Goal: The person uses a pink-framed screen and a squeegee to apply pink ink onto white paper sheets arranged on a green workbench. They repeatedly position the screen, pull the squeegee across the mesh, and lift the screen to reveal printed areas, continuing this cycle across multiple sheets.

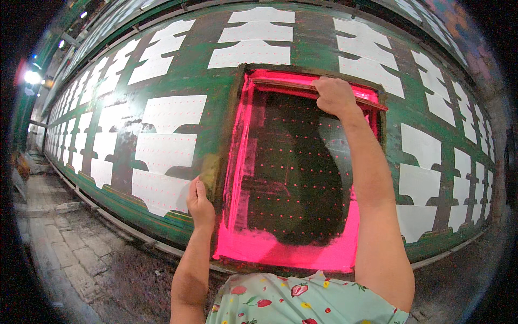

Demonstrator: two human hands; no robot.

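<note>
A printing screen (291, 259) in a dark-edged frame lies before me on the green table, with bright pink ink along its borders and a dark mesh showing rows of small pink dots. Near its far end, my right hand (335, 97) is closed around the pink-smeared bar of a squeegee (280, 83), which spans the screen crosswise. At the left side of the frame is my left hand (200, 208), thumb up and fingers curled in, appearing to grip the frame's edge. A blurred yellowish patch (210, 167) shows just beyond that thumb.
White cut fabric pieces (167, 151) marked with pink dots lie in rows on the long green table (315, 40). More white pieces (421, 162) lie to the right. Brick paving (70, 254) runs along the table's near edge. A bright lamp (32, 77) shines at far left.
</note>
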